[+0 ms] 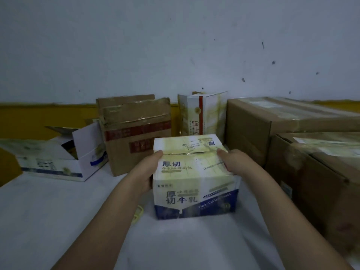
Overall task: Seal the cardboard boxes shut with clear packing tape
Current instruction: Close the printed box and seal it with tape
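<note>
A white and blue printed cardboard box point(194, 180) stands in the middle of the white table, its top flaps folded down with a seam across the top. My left hand point(145, 170) grips its left side, thumb on the top edge. My right hand point(236, 161) grips its right side, thumb on the top near the seam. A yellowish tape item point(138, 213) lies on the table just left of the box, mostly hidden by my left forearm.
An open white box point(58, 158) lies at the left. A taped brown box point(134, 131) and a tall white carton point(202, 114) stand behind. Two large brown boxes point(311, 152) fill the right side. The white table point(48, 211) meets a wall behind.
</note>
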{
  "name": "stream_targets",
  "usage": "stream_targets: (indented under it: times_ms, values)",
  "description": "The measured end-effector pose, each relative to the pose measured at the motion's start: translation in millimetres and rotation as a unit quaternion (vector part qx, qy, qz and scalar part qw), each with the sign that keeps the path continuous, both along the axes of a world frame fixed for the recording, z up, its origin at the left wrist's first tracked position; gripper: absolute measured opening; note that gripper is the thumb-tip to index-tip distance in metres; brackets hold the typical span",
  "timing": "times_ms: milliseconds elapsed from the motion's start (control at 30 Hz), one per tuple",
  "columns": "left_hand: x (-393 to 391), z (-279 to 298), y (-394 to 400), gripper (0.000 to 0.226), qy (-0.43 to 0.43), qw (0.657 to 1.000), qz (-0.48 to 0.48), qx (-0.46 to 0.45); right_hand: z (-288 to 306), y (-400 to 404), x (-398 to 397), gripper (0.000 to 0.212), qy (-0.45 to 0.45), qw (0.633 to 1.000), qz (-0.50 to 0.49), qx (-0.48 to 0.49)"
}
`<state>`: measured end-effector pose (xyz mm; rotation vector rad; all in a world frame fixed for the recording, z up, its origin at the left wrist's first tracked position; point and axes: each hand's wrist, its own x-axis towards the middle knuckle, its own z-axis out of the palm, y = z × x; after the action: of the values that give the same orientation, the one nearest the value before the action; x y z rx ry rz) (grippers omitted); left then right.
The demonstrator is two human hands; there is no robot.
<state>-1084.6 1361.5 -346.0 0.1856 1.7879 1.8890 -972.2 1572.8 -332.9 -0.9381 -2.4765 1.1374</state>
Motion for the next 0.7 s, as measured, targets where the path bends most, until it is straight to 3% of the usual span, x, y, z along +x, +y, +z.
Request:
stream_targets:
  times_ms: [67,133,167,200,267,367,533,600,700]
  values:
    - [0.8,-3.7,-0.1,0.030,-0.010,1.000,0.000,0.007,1.1,-1.6,-4.1,0.038,-0.007,0.998,-0.013,-0.064]
    - [2.3,-9.3,-3.0,0.027,-0.003,1.000,0.002,0.002,0.8,-2.6,-3.2,0.039,0.032,0.984,-0.030,-0.171]
    - [3.4,-12.7,-6.1,0.028,0.007,1.000,0.003,0.005,0.6,-3.3,-1.6,0.040,0.051,0.982,-0.035,-0.178]
    - [3.0,-17.7,-11.1,0.028,0.025,1.000,0.010,0.008,0.3,-4.3,-0.6,0.044,0.062,0.986,-0.039,-0.150]
    - [-0.7,-26.4,-24.4,0.028,0.074,0.996,0.044,0.000,-0.3,-8.2,1.9,0.051,0.065,0.996,-0.059,0.005]
    - [-7.4,-31.2,-55.9,0.022,0.166,0.980,0.104,-0.047,-0.4,-19.5,5.0,0.053,0.049,0.950,-0.094,0.294]
    - [-5.5,-34.8,-97.5,0.019,0.302,0.937,0.130,-0.114,-9.5,-54.8,-0.3,0.046,0.119,0.915,-0.020,0.386]
    - [4.1,-35.0,-97.9,0.017,0.359,0.918,0.116,-0.121,-14.4,-52.3,7.3,0.047,0.092,0.927,-0.063,0.357]
    - [23.0,-33.8,-83.1,0.020,0.465,0.873,0.041,-0.143,-16.5,-38.7,30.8,0.038,0.140,0.982,-0.057,0.110]
